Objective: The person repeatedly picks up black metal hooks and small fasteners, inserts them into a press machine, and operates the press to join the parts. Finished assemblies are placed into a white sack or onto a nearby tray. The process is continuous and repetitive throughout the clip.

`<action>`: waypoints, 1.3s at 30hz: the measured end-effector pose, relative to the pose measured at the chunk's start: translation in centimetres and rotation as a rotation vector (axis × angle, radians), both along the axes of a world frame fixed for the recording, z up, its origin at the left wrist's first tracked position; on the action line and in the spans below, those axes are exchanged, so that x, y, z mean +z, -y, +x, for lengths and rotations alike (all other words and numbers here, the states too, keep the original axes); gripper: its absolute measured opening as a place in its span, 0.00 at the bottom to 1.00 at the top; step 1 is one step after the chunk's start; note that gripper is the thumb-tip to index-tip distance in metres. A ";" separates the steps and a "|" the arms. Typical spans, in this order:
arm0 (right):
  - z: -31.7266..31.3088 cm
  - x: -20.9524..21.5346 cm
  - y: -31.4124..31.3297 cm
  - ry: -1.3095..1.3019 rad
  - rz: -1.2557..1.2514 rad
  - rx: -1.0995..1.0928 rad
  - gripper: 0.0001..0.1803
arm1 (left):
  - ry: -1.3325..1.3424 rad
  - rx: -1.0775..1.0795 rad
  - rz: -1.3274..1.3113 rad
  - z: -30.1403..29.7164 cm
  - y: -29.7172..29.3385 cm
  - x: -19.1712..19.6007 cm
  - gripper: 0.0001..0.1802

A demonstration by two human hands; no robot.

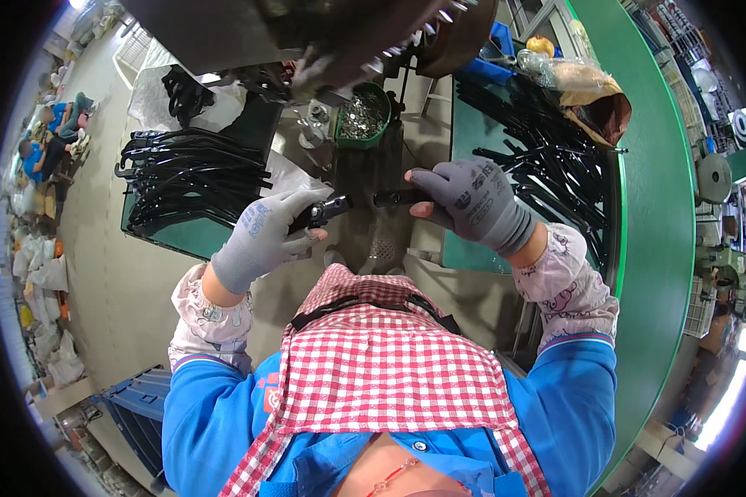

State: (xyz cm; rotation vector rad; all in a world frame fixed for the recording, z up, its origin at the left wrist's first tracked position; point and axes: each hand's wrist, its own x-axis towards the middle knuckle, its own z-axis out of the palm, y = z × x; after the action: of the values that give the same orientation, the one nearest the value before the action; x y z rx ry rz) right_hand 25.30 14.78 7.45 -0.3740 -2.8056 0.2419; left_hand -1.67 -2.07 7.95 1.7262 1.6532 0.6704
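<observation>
Grey gloves (249, 236), printed backs — both grips closed
Left hand (264, 232) wraps a black tube (330, 209); right hand (474, 205) pinches a black piece (394, 198).

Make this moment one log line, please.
left hand: holds black piece; right hand: holds black tube; spacing: apart; green bowl: metal bits

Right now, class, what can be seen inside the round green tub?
The green tub holds a heap of small silvery pieces. The heap covers the bottom, so anything beneath cannot be seen.
</observation>
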 end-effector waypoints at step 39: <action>-17.6 -1.3 -1.9 0.361 -0.430 -0.342 0.31 | -0.560 -0.646 0.208 -15.2 -14.1 0.0 0.19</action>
State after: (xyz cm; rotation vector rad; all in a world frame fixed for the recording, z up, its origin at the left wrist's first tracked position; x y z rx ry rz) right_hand 7.74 16.64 6.15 -1.0802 -2.9469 0.7676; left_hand -16.91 12.06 7.91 2.5895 1.2351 0.0431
